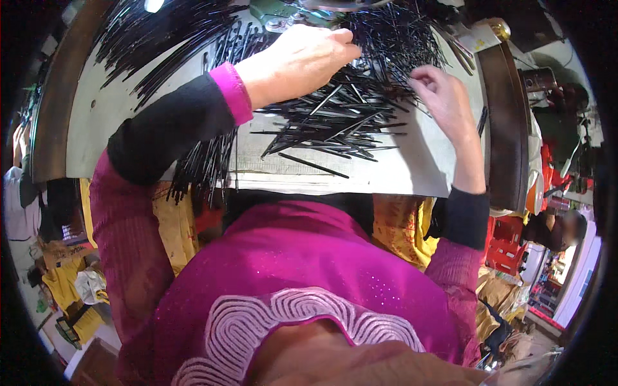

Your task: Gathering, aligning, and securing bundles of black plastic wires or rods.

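Note:
My left hand (pixel 306 61) reaches over the far middle of the work table, its fingers curled together beside a green and metal device (pixel 280 22). Whatever those fingers hold, if anything, is too unclear to name. To the right, my right hand (pixel 444 100) has its thumb and fingers bent in a pinch at the edge of a tangle of thin black rods (pixel 402 38); I cannot make out anything between them. Below both hands lies a loose heap of shorter black sticks (pixel 341 122), with one stick (pixel 313 165) lying apart nearer to me.
Bundles of long black rods (pixel 164 42) cover the table's far left. More rods (pixel 206 161) overhang its near edge. Dark wooden boards (pixel 508 128) border the table (pixel 257 170). Yellow cloth (pixel 402 231) hangs below, and red crates (pixel 506 244) stand at the right.

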`<state>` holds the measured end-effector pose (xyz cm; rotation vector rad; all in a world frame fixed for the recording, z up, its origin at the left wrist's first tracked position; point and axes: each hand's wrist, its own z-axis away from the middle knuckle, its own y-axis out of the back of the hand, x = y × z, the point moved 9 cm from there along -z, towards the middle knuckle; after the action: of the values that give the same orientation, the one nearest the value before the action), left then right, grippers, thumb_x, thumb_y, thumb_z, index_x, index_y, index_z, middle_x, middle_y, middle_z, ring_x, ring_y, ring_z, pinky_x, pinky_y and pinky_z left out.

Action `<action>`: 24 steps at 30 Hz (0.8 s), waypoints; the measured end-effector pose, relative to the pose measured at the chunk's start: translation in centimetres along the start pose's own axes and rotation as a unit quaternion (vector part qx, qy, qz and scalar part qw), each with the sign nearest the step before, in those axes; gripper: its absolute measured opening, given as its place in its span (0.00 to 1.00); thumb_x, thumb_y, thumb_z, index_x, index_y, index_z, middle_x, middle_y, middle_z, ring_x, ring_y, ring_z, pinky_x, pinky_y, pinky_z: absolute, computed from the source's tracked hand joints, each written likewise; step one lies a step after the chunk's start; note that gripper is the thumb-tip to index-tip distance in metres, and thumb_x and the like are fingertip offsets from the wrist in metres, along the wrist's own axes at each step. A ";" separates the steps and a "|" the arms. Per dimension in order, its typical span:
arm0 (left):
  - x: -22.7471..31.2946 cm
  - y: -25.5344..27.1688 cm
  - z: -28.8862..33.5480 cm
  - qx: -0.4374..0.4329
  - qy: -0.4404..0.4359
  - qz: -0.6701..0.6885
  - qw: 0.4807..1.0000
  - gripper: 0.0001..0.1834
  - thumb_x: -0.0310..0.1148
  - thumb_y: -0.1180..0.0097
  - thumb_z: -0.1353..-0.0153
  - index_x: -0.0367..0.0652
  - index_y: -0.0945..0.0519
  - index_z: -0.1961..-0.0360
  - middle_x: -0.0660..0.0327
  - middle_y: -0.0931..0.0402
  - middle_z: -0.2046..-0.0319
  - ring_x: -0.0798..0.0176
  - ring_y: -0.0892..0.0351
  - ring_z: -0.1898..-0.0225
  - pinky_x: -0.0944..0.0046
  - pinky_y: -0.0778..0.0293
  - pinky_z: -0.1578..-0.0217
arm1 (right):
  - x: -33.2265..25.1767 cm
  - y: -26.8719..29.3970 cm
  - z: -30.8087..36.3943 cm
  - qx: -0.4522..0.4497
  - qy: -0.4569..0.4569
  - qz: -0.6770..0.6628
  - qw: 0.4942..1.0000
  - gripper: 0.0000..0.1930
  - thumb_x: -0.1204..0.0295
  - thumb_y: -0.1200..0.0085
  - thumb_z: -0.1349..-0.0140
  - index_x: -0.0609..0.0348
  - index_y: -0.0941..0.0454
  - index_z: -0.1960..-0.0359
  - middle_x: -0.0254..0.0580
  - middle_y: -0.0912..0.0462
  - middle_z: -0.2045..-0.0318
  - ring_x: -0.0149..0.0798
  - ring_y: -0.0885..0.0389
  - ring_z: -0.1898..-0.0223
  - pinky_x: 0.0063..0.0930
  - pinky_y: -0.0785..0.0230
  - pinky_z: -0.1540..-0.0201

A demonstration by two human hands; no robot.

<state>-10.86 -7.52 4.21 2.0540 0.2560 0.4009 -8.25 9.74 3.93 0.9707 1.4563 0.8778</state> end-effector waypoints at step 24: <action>-1.2 1.8 2.0 -0.011 0.053 0.050 0.997 0.07 0.32 0.50 0.45 0.41 0.25 0.67 0.52 0.25 0.76 0.48 0.24 0.71 0.55 0.29 0.70 | -3.1 -1.1 -1.3 -0.043 -0.004 0.058 0.997 0.08 0.67 0.51 0.50 0.55 0.22 0.73 0.42 0.20 0.77 0.47 0.22 0.72 0.36 0.31 0.67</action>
<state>-11.20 -10.40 4.67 2.0320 0.2123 0.5714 -9.52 6.47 4.20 1.0014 1.3549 1.0116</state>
